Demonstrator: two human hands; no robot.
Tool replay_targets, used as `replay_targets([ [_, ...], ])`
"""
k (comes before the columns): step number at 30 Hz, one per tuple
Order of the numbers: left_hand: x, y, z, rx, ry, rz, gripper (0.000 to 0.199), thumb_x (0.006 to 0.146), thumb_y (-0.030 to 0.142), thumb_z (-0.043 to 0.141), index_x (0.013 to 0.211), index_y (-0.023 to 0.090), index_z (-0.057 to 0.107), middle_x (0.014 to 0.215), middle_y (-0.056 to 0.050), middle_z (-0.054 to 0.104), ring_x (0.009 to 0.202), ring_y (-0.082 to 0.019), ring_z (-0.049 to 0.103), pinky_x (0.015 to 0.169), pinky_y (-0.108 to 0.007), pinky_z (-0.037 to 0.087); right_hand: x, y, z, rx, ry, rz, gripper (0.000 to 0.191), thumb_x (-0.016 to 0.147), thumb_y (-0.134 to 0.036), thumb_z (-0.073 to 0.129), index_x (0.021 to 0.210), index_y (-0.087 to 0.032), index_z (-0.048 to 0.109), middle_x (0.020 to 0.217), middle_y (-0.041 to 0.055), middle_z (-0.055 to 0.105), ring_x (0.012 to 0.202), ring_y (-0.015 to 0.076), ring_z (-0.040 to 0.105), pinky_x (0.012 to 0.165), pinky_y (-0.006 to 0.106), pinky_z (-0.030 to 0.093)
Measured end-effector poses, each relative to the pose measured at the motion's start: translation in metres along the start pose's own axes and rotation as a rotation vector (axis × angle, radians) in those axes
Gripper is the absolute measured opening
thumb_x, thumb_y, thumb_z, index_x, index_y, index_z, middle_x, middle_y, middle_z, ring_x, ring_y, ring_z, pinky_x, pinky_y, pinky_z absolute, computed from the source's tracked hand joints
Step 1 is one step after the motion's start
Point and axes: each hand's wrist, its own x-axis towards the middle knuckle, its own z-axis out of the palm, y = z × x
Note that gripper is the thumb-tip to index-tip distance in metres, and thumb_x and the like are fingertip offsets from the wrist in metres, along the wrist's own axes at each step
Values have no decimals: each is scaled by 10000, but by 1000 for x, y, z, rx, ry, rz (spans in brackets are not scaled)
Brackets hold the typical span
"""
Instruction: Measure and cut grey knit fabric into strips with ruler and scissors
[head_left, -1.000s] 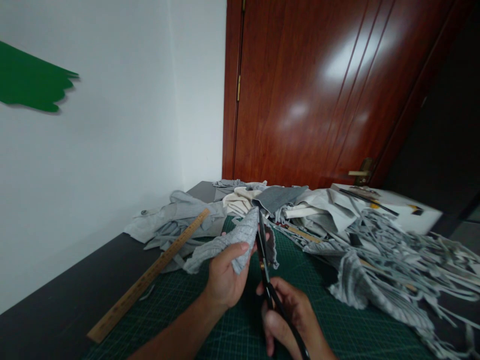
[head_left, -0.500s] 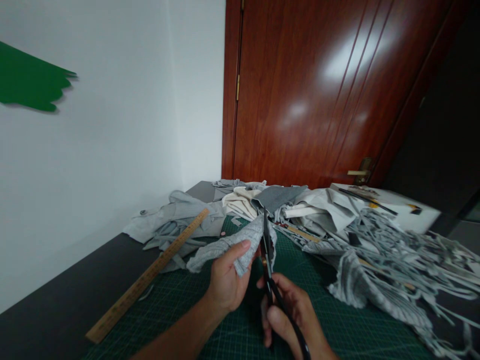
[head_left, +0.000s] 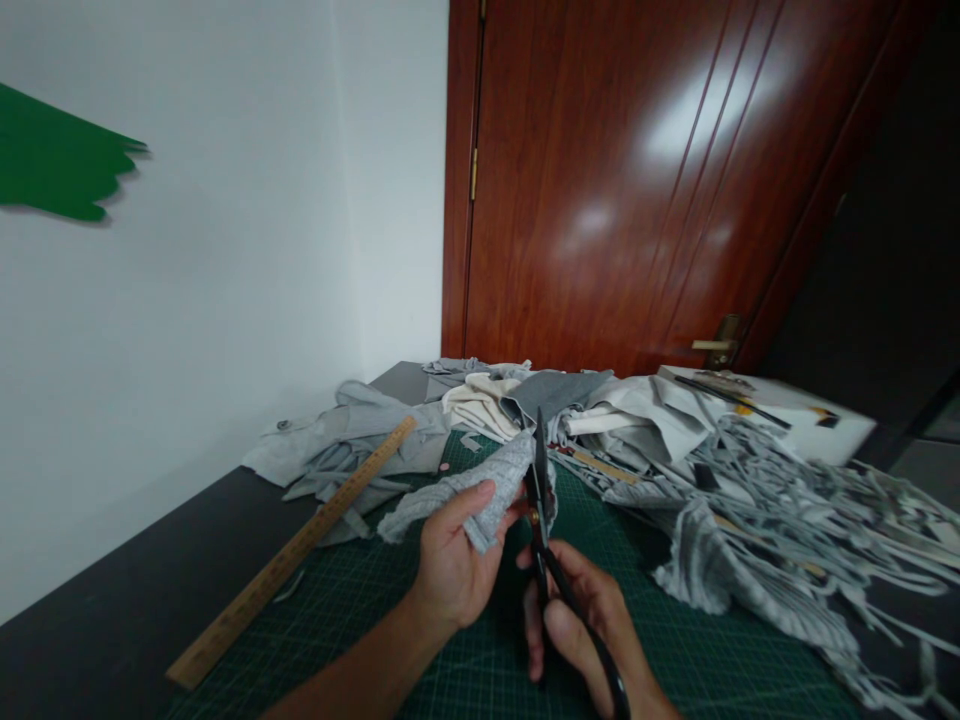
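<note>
Just 1 cam, worn on the head. It looks fwd & down over the worktop (head_left: 112, 590), from the person's side. The L hand (head_left: 457, 570) & R hand (head_left: 581, 615) are close to the cam, low & near the mid, w/ both arms coming in from the btm edge. The green mat (head_left: 465, 680) is under them, & its near part runs off the btm. Far up ahead, mid to R, is the red-brown door (head_left: 585, 220); the white wall (head_left: 225, 260) is on the L. The view is wide, & the door leans toward the R.
</note>
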Motion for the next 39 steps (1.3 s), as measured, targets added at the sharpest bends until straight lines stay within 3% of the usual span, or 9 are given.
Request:
replay_targets([
  [3,1,0,0,-29,-6,19,176,767,271,760,877,134,770,1015,-118,771,1117,-347,685,1011,-446,526,0,0,-1,-14,3,-7,525,880,-664,725,1108,-203,619,608,-47,580,419,85,473,432,185,415],
  [11,2,-1,0,-42,-7,7,203,767,262,755,914,126,788,1019,-126,768,1125,-347,669,1053,-463,499,0,-3,-2,-40,3,-12,514,881,-658,728,1094,-203,622,603,-49,575,415,83,461,422,180,396],
  [17,-1,0,1,9,-11,-22,235,766,289,748,930,125,783,1067,-141,772,1211,-384,640,995,-446,524,1,-3,-2,-44,14,-2,512,873,-660,738,1086,-206,632,620,-51,572,418,81,453,415,182,400],
  [22,-1,0,3,18,-13,-3,277,761,267,730,995,126,772,1040,-139,784,1173,-386,668,947,-442,537,0,-1,-3,-71,32,3,508,874,-655,732,1070,-199,625,588,-59,558,398,84,453,412,185,393],
  [29,0,0,5,18,-16,1,352,761,235,702,1087,117,760,1034,-136,789,1165,-379,680,978,-452,527,0,-3,-3,-135,31,11,483,909,-646,689,1050,-190,616,516,-65,550,372,97,439,394,192,367],
  [39,-1,1,3,14,7,-13,294,741,257,732,1009,139,766,1033,-132,789,1173,-370,674,814,-379,580,-2,-4,-3,-185,42,68,457,934,-634,676,1033,-192,610,496,-77,545,326,86,453,376,181,330],
])
